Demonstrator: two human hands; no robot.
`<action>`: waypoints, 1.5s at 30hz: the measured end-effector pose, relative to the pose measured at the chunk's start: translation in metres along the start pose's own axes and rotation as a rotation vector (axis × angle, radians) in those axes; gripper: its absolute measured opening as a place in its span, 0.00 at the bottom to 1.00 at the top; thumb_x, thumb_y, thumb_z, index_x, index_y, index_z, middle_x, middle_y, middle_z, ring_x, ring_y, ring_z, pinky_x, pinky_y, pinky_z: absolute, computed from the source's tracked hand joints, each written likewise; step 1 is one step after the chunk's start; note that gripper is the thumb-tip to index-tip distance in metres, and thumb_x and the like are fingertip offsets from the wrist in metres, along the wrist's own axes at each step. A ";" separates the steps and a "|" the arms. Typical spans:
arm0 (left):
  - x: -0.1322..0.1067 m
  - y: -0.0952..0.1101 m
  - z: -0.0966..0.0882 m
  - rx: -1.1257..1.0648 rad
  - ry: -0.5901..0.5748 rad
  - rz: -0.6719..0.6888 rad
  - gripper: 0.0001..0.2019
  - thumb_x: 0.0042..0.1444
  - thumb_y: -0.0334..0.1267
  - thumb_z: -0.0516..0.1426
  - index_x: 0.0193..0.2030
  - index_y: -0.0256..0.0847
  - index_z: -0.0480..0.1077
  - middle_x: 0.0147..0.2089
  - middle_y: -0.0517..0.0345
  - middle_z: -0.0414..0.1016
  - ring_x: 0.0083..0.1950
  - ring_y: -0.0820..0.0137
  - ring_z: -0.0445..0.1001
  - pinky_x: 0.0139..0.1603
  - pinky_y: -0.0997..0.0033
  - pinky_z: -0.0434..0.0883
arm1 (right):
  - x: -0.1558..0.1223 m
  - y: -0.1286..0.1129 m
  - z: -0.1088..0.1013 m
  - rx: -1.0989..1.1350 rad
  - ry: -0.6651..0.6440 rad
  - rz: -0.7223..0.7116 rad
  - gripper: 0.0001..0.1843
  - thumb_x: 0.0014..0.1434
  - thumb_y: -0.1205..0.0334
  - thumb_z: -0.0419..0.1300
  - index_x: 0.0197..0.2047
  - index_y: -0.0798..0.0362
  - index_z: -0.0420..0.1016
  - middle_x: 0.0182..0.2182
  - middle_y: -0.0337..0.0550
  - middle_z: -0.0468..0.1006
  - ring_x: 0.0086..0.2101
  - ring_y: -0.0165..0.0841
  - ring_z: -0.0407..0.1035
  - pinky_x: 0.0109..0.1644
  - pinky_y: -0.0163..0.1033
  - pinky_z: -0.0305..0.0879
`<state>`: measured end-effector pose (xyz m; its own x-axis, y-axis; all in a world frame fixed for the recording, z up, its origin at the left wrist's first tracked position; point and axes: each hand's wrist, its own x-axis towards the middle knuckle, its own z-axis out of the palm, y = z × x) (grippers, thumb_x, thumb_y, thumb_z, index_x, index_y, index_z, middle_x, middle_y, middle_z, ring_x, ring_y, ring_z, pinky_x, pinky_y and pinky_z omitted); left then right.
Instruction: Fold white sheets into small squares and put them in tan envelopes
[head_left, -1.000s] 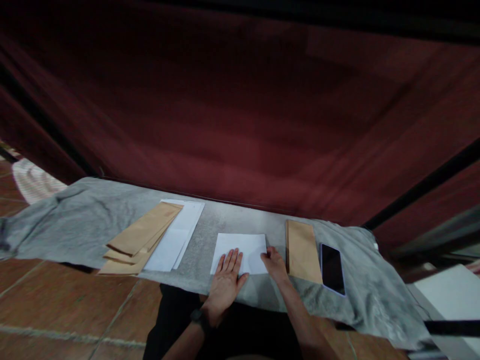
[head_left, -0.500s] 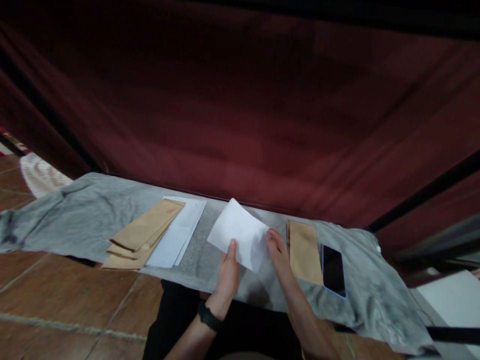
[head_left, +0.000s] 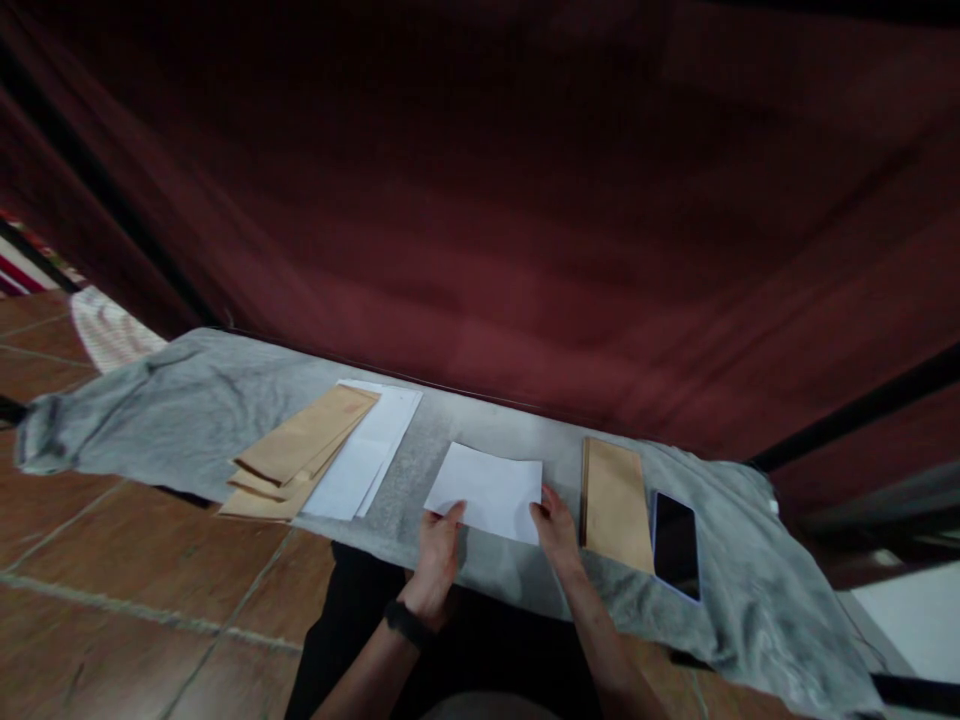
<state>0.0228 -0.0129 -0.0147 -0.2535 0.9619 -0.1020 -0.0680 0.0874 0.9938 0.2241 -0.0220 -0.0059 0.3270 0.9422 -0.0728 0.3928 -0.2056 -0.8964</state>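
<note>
A white sheet of paper (head_left: 491, 490), seemingly folded, spans the space between my two hands over the middle of the grey cloth. My left hand (head_left: 439, 550) grips its lower left edge, thumb on top. At the lower right edge, my right hand (head_left: 555, 525) pinches the paper between thumb and fingers. To the left lie several brown paper envelopes (head_left: 307, 440), fanned out and partly covering a stack of white sheets (head_left: 367, 450). Close to my right hand rests a small pile of brown envelopes (head_left: 619, 505).
A phone (head_left: 676, 545) with a dark screen lies right of the envelope pile. The grey cloth (head_left: 202, 410) covers a long narrow surface. Behind it hangs a dark red curtain (head_left: 480, 250) with black poles. Brown floor tiles (head_left: 135, 600) show in front.
The paper has turned from a tilted diamond to nearly level and come down closer to the cloth. My right hand has shifted to its lower right edge; my left has moved slightly left.
</note>
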 end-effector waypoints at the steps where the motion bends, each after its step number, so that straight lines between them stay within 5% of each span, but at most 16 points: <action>1: 0.004 -0.001 -0.006 0.000 0.031 -0.012 0.26 0.57 0.42 0.59 0.62 0.39 0.65 0.45 0.49 0.80 0.41 0.62 0.81 0.41 0.60 0.79 | 0.000 0.001 -0.002 -0.067 0.018 -0.026 0.27 0.59 0.55 0.53 0.60 0.53 0.73 0.38 0.46 0.83 0.38 0.41 0.78 0.44 0.43 0.72; 4: 0.014 -0.001 -0.022 0.085 0.121 0.017 0.32 0.55 0.39 0.59 0.66 0.38 0.61 0.49 0.47 0.77 0.42 0.62 0.80 0.41 0.59 0.79 | -0.003 -0.001 -0.004 -0.259 0.045 -0.082 0.27 0.62 0.58 0.51 0.62 0.54 0.71 0.38 0.48 0.83 0.39 0.42 0.78 0.45 0.43 0.71; 9: 0.005 0.010 -0.027 0.687 0.148 0.373 0.24 0.60 0.32 0.51 0.64 0.40 0.66 0.65 0.40 0.66 0.65 0.52 0.68 0.61 0.47 0.70 | -0.010 -0.008 -0.001 -0.469 0.054 -0.111 0.25 0.65 0.61 0.50 0.64 0.53 0.68 0.38 0.49 0.84 0.37 0.41 0.79 0.42 0.41 0.70; 13: -0.012 0.014 -0.011 1.127 -0.132 0.637 0.24 0.68 0.38 0.49 0.69 0.44 0.61 0.75 0.47 0.54 0.75 0.51 0.51 0.71 0.42 0.57 | -0.014 -0.010 0.001 -0.524 0.056 -0.132 0.25 0.67 0.61 0.49 0.65 0.54 0.66 0.38 0.50 0.84 0.37 0.40 0.79 0.42 0.40 0.70; 17: -0.019 0.006 0.001 1.305 -0.315 0.713 0.27 0.69 0.49 0.48 0.72 0.43 0.58 0.75 0.48 0.54 0.76 0.54 0.50 0.73 0.43 0.52 | -0.017 -0.007 -0.003 -0.548 0.049 -0.150 0.25 0.68 0.61 0.48 0.65 0.55 0.65 0.41 0.50 0.83 0.38 0.39 0.79 0.43 0.39 0.71; 23: -0.014 0.004 0.002 1.398 -0.363 0.695 0.29 0.71 0.51 0.45 0.73 0.42 0.55 0.76 0.48 0.51 0.76 0.57 0.50 0.74 0.47 0.50 | -0.020 -0.007 0.005 -0.662 0.159 -0.419 0.25 0.70 0.61 0.47 0.67 0.58 0.64 0.57 0.60 0.74 0.55 0.46 0.69 0.58 0.54 0.66; 27: -0.004 0.008 0.009 1.411 -0.442 0.716 0.27 0.71 0.45 0.43 0.74 0.39 0.54 0.76 0.49 0.53 0.77 0.60 0.49 0.74 0.50 0.50 | -0.014 -0.015 0.032 -0.579 -0.012 -0.572 0.26 0.73 0.57 0.41 0.68 0.56 0.63 0.65 0.52 0.67 0.65 0.39 0.59 0.67 0.50 0.58; 31: 0.017 0.010 0.013 1.381 -0.535 0.772 0.28 0.70 0.39 0.43 0.75 0.38 0.51 0.75 0.49 0.54 0.76 0.63 0.49 0.74 0.53 0.50 | -0.006 -0.017 0.050 -0.709 -0.087 -0.513 0.28 0.74 0.56 0.37 0.70 0.57 0.61 0.69 0.50 0.60 0.69 0.40 0.52 0.72 0.54 0.47; 37: 0.045 0.006 0.016 1.370 -0.482 0.768 0.28 0.68 0.36 0.44 0.74 0.37 0.51 0.76 0.48 0.53 0.76 0.61 0.50 0.75 0.50 0.48 | -0.002 -0.010 0.053 -0.858 -0.041 -0.465 0.28 0.74 0.54 0.38 0.72 0.53 0.56 0.72 0.47 0.54 0.70 0.40 0.48 0.73 0.54 0.42; 45: 0.046 0.006 0.006 1.329 -0.512 0.798 0.28 0.70 0.40 0.43 0.74 0.36 0.50 0.76 0.47 0.52 0.77 0.62 0.47 0.76 0.52 0.43 | -0.001 -0.008 0.057 -0.894 -0.017 -0.466 0.28 0.73 0.58 0.41 0.72 0.52 0.56 0.72 0.48 0.53 0.70 0.41 0.48 0.72 0.53 0.42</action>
<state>0.0169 0.0334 -0.0127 0.5323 0.8267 0.1823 0.8164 -0.5582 0.1480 0.1714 -0.0063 -0.0236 -0.0332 0.9814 0.1891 0.9811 0.0681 -0.1811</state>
